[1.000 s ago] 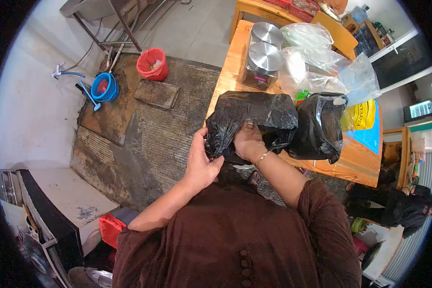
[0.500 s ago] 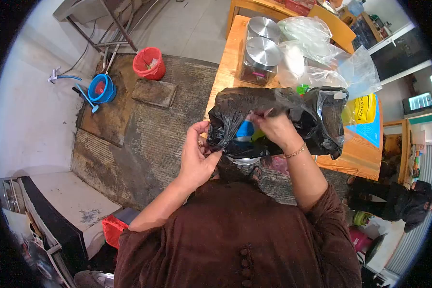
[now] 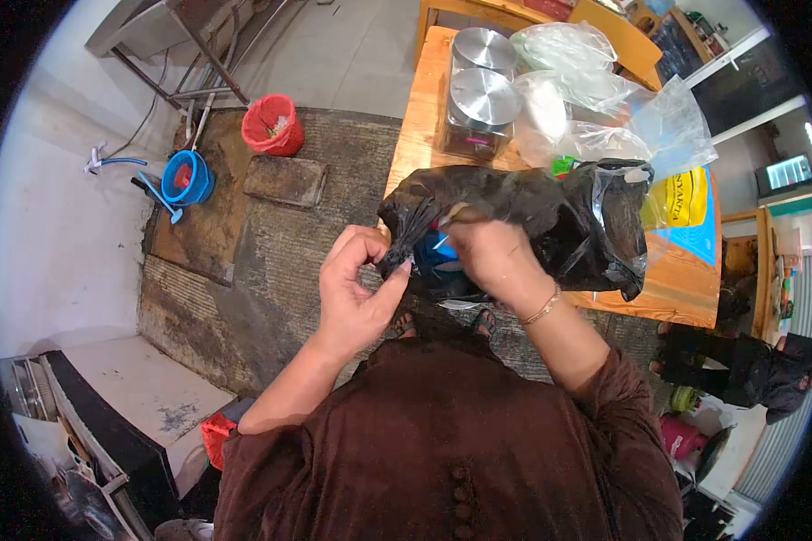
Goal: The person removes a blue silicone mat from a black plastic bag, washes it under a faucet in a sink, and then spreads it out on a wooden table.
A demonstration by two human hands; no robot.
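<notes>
A crumpled black plastic bag (image 3: 550,216) lies across the table's near edge, its mouth facing me. My left hand (image 3: 356,284) pinches a gathered fold of that bag between thumb and fingers. Close beside it, my right hand (image 3: 496,257) is curled at the bag's mouth, slightly blurred. Its fingertips are turned away, so what they grip does not show. Something blue (image 3: 438,248) shows inside the bag, between my two hands; its kind is mostly hidden.
Two clear jars with metal lids (image 3: 484,97) stand on the wooden table (image 3: 419,117), beside clear plastic bags (image 3: 595,90) and a yellow packet (image 3: 686,200). On the floor to the left are a red bin (image 3: 273,126) and a blue bucket (image 3: 189,178). A person (image 3: 740,370) is at the right.
My right hand has drawn back from inside the bag and moved left, nearer my left hand. The left hand keeps its pinch, shifted slightly left with the gathered fold.
</notes>
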